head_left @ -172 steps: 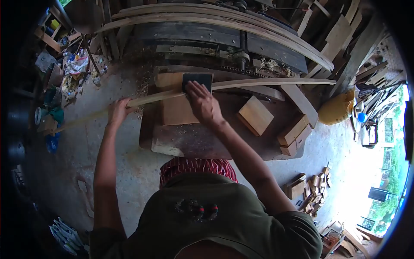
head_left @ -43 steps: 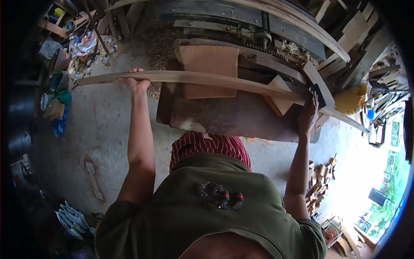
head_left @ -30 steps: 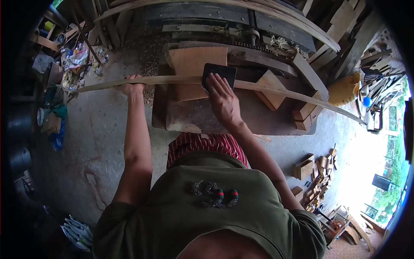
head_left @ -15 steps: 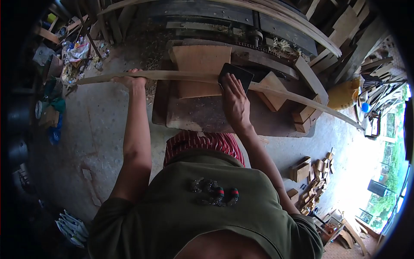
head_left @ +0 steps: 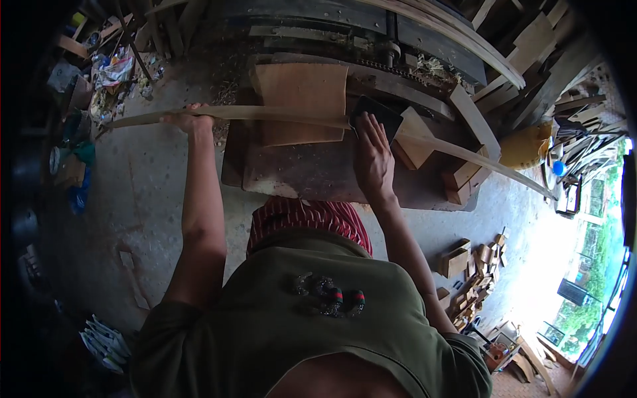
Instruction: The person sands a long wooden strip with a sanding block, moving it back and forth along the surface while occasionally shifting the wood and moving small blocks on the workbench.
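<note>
A long, thin, slightly curved wooden strip [head_left: 292, 116] lies across the work table. Near its left end, my left hand [head_left: 189, 119] is closed around it. A black sheet that looks like sandpaper [head_left: 379, 114] sits over the strip right of its middle. My right hand [head_left: 375, 159] presses on this sheet with fingers close together and extended; the thumb is hidden. Under the strip are a flat, light-brown board [head_left: 302, 83] on the left and a wedge-shaped wooden block [head_left: 415, 136] to the right of the sheet.
The dark table [head_left: 298, 172] stands before my body. A wooden block [head_left: 461, 182] rests at its right edge. Behind are a machine with a chain [head_left: 391, 56] and long planks [head_left: 458, 40]. A yellow sack [head_left: 527, 149] stands right; wood offcuts [head_left: 478, 265] lie on the floor.
My right hand and the black sandpaper have slid to the right along the strip. My left hand keeps its grip. The whole view has shifted slightly.
</note>
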Action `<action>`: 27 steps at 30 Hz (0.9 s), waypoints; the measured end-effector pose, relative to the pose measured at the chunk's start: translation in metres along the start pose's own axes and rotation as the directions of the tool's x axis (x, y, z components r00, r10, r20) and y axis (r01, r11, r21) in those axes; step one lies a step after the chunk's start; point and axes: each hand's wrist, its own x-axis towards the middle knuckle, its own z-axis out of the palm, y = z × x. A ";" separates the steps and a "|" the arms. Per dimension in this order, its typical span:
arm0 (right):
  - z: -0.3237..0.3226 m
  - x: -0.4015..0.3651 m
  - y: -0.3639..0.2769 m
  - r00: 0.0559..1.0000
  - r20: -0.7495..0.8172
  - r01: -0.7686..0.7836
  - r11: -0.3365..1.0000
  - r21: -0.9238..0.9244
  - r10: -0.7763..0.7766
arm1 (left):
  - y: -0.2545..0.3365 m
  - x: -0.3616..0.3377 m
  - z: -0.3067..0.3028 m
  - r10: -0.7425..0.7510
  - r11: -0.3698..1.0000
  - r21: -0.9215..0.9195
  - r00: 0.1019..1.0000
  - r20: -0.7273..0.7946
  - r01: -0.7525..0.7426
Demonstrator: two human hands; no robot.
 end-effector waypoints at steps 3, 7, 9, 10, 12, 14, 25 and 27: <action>-0.028 -0.016 0.039 0.999 -0.004 -0.054 0.998 -0.045 0.054 | 0.000 -0.015 0.005 0.008 1.000 0.021 0.997 -0.075 -0.006; -0.057 -0.032 0.102 0.979 -0.106 -0.197 0.933 -0.302 0.172 | 0.004 -0.006 0.000 0.009 0.999 0.047 0.997 -0.076 -0.005; -0.055 -0.025 0.089 0.985 -0.099 -0.164 0.947 -0.275 0.141 | 0.001 0.003 -0.004 0.007 0.997 0.078 0.998 -0.067 -0.002; -0.046 -0.018 0.069 0.990 -0.089 -0.122 0.971 -0.208 0.105 | 0.003 0.016 -0.012 0.016 0.996 0.084 0.999 -0.036 -0.013; -0.022 -0.010 0.027 0.998 -0.063 -0.012 0.999 0.048 0.015 | 0.003 0.025 -0.013 0.015 0.995 0.101 1.000 0.006 -0.016; -0.035 -0.007 0.030 0.997 0.018 -0.079 0.975 0.209 0.077 | 0.005 0.011 -0.005 0.034 0.996 0.092 0.988 -0.150 -0.021; -0.101 -0.062 0.141 0.598 0.521 0.066 -0.686 0.725 0.609 | 0.033 0.036 -0.044 -0.026 0.977 0.208 0.997 -0.074 0.041; -0.094 -0.052 0.156 0.603 0.499 0.100 -0.679 0.727 0.623 | 0.026 0.006 -0.031 -0.014 0.982 0.188 0.999 -0.041 0.022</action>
